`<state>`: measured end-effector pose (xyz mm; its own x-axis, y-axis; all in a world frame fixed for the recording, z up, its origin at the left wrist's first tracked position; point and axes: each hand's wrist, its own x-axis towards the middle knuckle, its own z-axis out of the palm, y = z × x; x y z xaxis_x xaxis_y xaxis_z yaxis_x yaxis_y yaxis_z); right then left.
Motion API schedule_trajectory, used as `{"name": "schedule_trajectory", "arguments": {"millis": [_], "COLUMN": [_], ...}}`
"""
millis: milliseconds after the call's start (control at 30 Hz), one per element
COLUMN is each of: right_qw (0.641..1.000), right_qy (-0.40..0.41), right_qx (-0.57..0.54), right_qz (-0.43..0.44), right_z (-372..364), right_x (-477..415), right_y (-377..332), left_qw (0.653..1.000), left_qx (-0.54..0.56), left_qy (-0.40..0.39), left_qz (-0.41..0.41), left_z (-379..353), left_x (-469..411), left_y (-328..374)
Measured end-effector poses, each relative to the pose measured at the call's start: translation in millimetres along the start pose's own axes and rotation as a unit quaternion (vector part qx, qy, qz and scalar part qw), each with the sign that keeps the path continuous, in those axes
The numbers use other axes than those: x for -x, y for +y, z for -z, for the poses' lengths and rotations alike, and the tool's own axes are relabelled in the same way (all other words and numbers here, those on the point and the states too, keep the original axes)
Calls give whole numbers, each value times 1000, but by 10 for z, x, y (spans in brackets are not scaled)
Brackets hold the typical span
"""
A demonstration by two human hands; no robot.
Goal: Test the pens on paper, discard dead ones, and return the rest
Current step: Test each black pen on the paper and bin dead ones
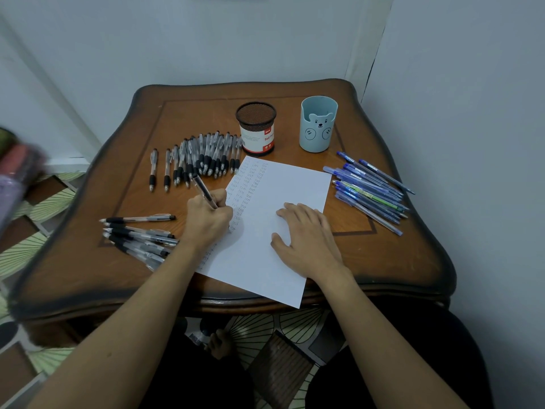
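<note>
the wood table [188,113] sits in a corner: one wall runs just behind its far edge, another close along the right side. its rim is dark and wavy. the near edge is by our lap, and the near corner of the paper [280,184] hangs over it. bare wood shows at the far left corner, in a band near the front left rim, and btwn the paper and the front right rim. patterned floor tile shows off the left side and under the table.

the paper is a white sheet lying at a slant mid-table, w/ columns of small handwritten marks down its left part; the rest is blank.

our left hand [208,219] has its fingers curled round a pen [203,188] w/ a dark grip. the barrel leans away to the far left and the tip is hidden under the hand, over the paper's left side. our right hand [306,234] lies flat on the sheet, fingers straight and a bit spread, holding nothing.

a row of black-grip pens [203,156] lies just left of the mesh cup [256,128]. the bear cup [317,125] stands upright beside it. blue pens [368,187] are heaped right of the paper, near the rim. capped black pens [138,236] lie just beside our left wrist.
</note>
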<state>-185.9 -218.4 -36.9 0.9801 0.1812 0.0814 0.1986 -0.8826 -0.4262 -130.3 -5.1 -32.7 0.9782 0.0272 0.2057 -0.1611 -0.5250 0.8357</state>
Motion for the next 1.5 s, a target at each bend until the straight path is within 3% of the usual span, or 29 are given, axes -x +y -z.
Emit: {"name": "schedule_trajectory", "arguments": {"millis": [433, 767, 967, 1100, 1267, 1433, 1500], "right_qw": [1000, 1000, 1000, 1000, 1000, 1000, 1000], "right_qy": [-1, 3, 9, 10, 13, 15, 17], "right_qx": [4, -1, -4, -3, -7, -7, -8], "right_qz": [0, 4, 3, 3, 3, 7, 9], "right_z": [14, 24, 35, 35, 30, 29, 29], "right_x": [4, 7, 14, 11, 9, 0, 4], "right_y": [-9, -10, -14, -19, -17, -10, -8], "left_qw": [1000, 988, 993, 977, 957, 965, 972], "left_qx": [7, 144, 84, 160, 219, 156, 74], "left_qy": [-10, -15, -5, -28, -3, 75, 126], "left_qz": [-19, 55, 79, 136, 188, 195, 183], "left_z": [-2, 30, 50, 88, 270, 492, 543], "left_x": [10, -29, -40, -87, -244, -390, -465], "left_y": [-15, 35, 83, 160, 168, 110, 58]}}
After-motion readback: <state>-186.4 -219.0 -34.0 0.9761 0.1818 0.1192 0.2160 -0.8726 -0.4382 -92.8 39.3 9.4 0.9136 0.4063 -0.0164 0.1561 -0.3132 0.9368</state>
